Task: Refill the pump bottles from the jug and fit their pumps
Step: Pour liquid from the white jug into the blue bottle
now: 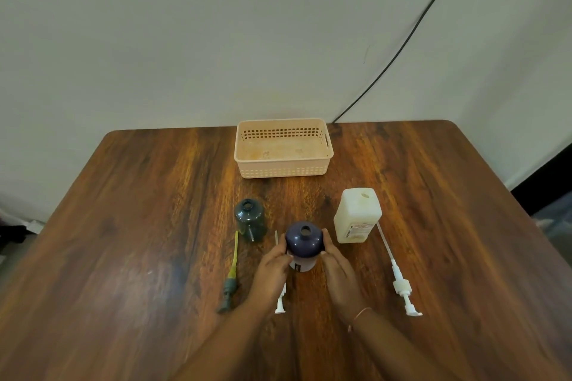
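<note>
- Standing upright near the front middle of the brown wooden bench (154, 210): the round dark navy plastic pump bottle (304, 240) with a pale label band, neck open, no pump fitted.
- Clasping it from both sides: left hand (272, 272) and right hand (339, 275), fingertips pressing on the shoulder, palms apart.
- Probably weighing little while empty; smooth rounded plastic, likely slippery, so gripping low around the straight labelled body rather than the domed shoulder seeming wiser.
- Showing a small dark mark on that label, too small for reading.
- Lying flat under the left hand: a white plastic pump with thin dip tube (280, 303), partly hidden.
- Standing just to the left: a round translucent dark green plastic bottle (250, 219), neck open too.
- Lying in front of it: a dark green pump with yellowish dip tube (230, 281).
- Standing to the right: the squarish translucent white plastic jug (357, 215), cap off, likely the heaviest item; reddish print on its label, not legible.
- Lying beside the jug: a long white pump with dip tube (399, 278).
- Sitting behind all this: a peach perforated plastic basket (283, 168).
</note>
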